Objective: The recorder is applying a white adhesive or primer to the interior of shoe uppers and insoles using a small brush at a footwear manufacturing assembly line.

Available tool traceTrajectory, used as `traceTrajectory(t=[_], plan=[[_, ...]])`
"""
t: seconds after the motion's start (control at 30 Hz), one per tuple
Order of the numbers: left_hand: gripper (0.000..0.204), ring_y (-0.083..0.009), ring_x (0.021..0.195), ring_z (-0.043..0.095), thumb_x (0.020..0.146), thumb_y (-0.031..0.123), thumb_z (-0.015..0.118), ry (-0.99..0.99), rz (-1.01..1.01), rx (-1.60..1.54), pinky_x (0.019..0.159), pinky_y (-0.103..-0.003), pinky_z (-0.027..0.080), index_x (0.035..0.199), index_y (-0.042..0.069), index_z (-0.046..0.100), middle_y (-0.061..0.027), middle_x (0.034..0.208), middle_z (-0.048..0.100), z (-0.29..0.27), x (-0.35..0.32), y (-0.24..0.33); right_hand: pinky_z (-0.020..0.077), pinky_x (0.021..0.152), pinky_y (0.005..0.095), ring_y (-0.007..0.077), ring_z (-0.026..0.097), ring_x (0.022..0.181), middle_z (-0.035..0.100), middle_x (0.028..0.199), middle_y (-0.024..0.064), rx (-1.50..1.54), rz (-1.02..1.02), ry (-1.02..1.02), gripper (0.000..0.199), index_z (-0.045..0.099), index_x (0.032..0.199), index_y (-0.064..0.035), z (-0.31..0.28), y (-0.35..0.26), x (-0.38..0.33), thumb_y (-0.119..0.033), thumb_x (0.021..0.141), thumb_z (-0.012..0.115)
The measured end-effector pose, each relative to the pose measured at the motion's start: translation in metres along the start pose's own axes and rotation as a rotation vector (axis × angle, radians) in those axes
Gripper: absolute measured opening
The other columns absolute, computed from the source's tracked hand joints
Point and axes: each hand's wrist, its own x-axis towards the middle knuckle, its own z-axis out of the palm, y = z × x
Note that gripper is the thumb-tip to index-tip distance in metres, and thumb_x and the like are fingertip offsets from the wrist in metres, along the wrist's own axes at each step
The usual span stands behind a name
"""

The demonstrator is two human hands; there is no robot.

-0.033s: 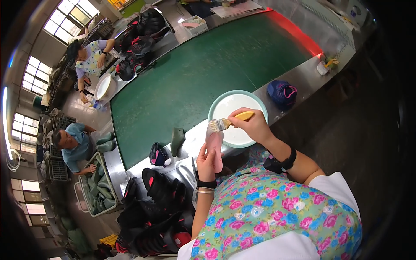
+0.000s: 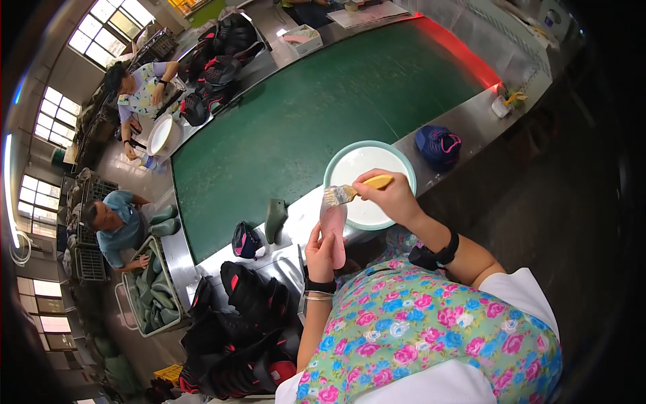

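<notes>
While the left hand (image 2: 320,256) pinches the near end of a flat pink sole (image 2: 334,221) by the left side of a round tub (image 2: 370,143) of white liquid (image 2: 365,163), the right hand (image 2: 389,196) grips a yellow-handled brush (image 2: 349,193), its hairs on the sole's far end.

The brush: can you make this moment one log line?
left hand: holds pink sole-shaped piece | right hand: holds brush, bristles on piece | nearby: basin, white liquid

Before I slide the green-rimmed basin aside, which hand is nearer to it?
Right. The right hand appears above the basin; the left hand is outside it, toward the picture's lower left.
</notes>
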Motion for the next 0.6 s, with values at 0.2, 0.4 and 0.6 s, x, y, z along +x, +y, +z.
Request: traceTrajectory(t=[0.2, 0.4, 0.6], plan=[[0.046, -0.0224, 0.078, 0.065, 0.087, 0.005, 0.053, -0.019, 0.048, -0.042, 0.066, -0.028, 0.052, 0.131, -0.001, 0.039, -0.0159, 0.103, 0.062, -0.003, 0.003, 0.0, 0.0471, 0.064, 0.0233, 0.0099, 0.06, 0.07, 0.065, 0.076, 0.0044, -0.228, -0.098, -0.195, 0.013, 0.066, 0.087, -0.0001, 0.017, 0.002, -0.019, -0.011, 0.081, 0.067], [0.042, -0.0226, 0.077, 0.064, 0.083, 0.002, 0.051, 0.089, 0.057, -0.172, 0.067, -0.03, 0.052, 0.124, -0.001, 0.042, -0.0162, 0.101, 0.061, -0.023, 0.003, 0.012, 0.0489, 0.063, 0.0211, 0.0093, 0.061, 0.068, 0.065, 0.076, 0.0056, 0.094, 0.037, 0.031, 0.013, 0.065, 0.088, 0.002, -0.008, 0.002, 0.002, -0.01, 0.082, 0.065], [0.033, -0.0158, 0.081, 0.062, 0.083, 0.0, 0.053, 0.183, 0.186, -0.251, 0.071, -0.028, 0.051, 0.115, -0.003, 0.048, -0.0113, 0.097, 0.061, -0.045, 0.003, 0.013, 0.0495, 0.063, 0.0208, 0.0094, 0.062, 0.067, 0.065, 0.076, 0.0055, 0.12, 0.052, 0.042, 0.014, 0.065, 0.087, 0.0027, -0.007, 0.005, 0.005, -0.011, 0.082, 0.066]])
